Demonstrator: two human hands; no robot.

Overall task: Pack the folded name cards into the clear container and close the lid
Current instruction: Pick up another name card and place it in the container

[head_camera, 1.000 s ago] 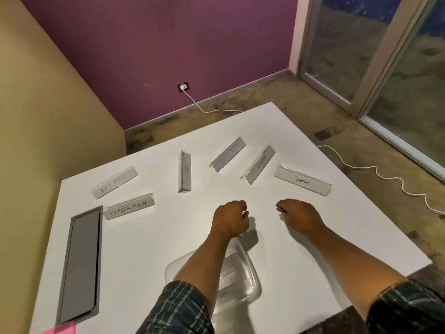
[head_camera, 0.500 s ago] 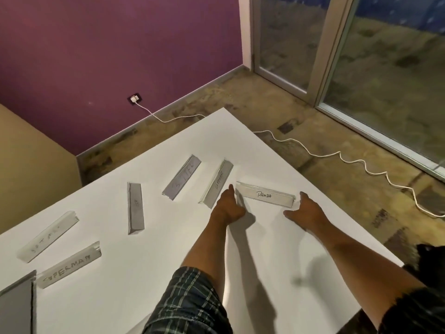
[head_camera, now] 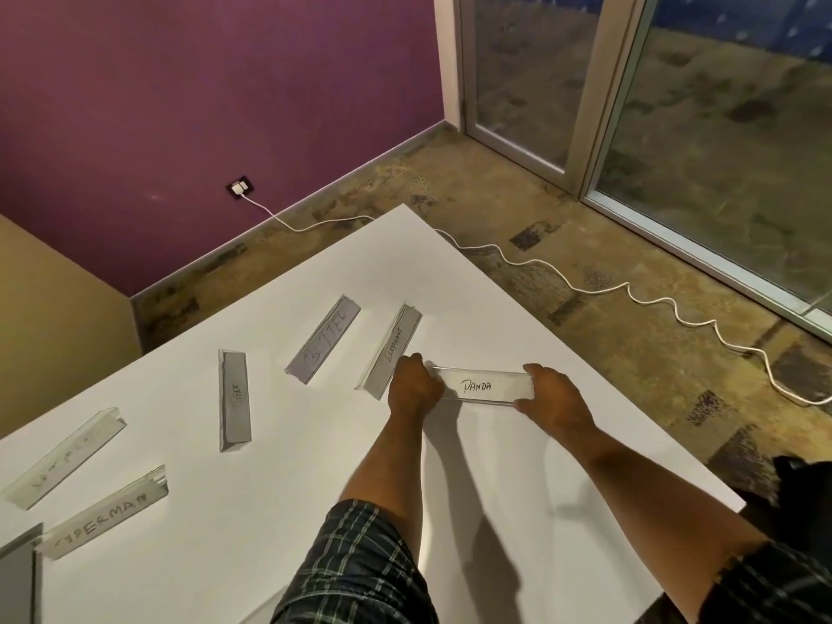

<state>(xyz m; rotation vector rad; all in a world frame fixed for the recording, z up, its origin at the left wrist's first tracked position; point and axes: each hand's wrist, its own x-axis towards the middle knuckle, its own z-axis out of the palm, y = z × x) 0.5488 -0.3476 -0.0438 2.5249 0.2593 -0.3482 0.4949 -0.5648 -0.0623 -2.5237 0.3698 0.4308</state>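
Right of centre on the white table (head_camera: 495,272), both hands pinched the PANDA card (head_camera: 480,386) by its ends, left hand (head_camera: 414,385) and right hand (head_camera: 554,398); its long axis ran left-right between them. No container showed.

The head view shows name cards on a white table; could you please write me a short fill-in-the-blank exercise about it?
1. Both hands, left hand and right hand, grip the card marked ____.
2. The card nearest the left hand reads ____.
3. Counting the held one, ____ name cards show on the table.
4. The white cable on the floor is plugged into a socket on the ____ wall.

Missing words: PANDA; ELEPHANT; six; purple
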